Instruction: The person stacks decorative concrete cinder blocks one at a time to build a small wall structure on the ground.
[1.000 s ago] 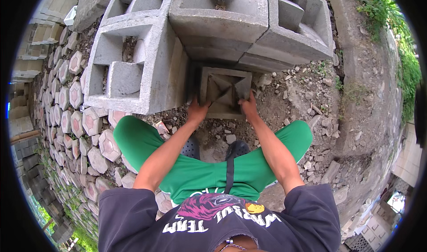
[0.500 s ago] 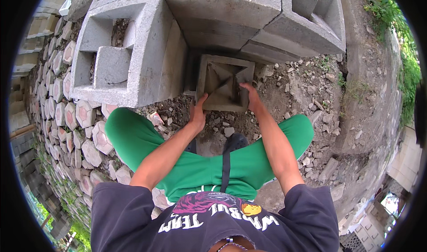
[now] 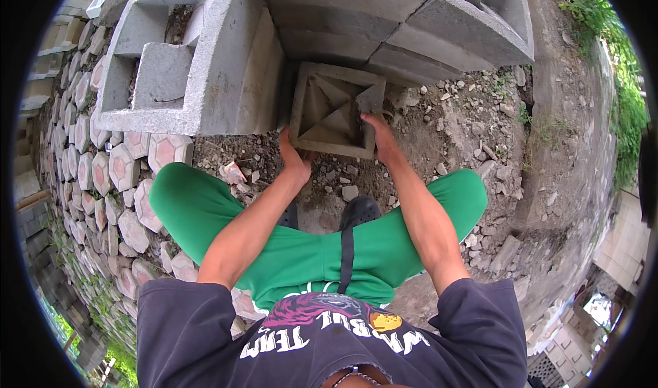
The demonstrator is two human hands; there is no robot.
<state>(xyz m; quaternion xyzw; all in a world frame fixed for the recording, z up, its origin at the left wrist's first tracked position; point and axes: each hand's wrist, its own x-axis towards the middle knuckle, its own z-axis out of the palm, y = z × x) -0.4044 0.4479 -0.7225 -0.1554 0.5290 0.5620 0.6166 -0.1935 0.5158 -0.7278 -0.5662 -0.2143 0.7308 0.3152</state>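
Between my two hands is a square grey concrete block (image 3: 331, 148) with a raised rim and slanted faces meeting in a cross inside its hollow. My left hand (image 3: 293, 162) grips its near left corner, thumb up along the outer side and fingers partly hidden beneath. On the right side, my right hand (image 3: 384, 140) has its thumb over the rim, with the other fingers hidden behind the wall. The block sits low, close against a stack of larger hollow concrete blocks (image 3: 226, 66). Whether its underside touches the ground is hidden.
The stack curves around the far and left sides. Rubble and loose stones (image 3: 473, 134) cover the dirt on the right, up to a low concrete ledge (image 3: 558, 127). Hexagonal pavers (image 3: 120, 162) lie at the left. My shoe (image 3: 360, 211) stands just nearer than the block.
The square block has shifted slightly away from me and to the left, turning a little. My left hand's thumb has gone from the rim to the block's outer side.
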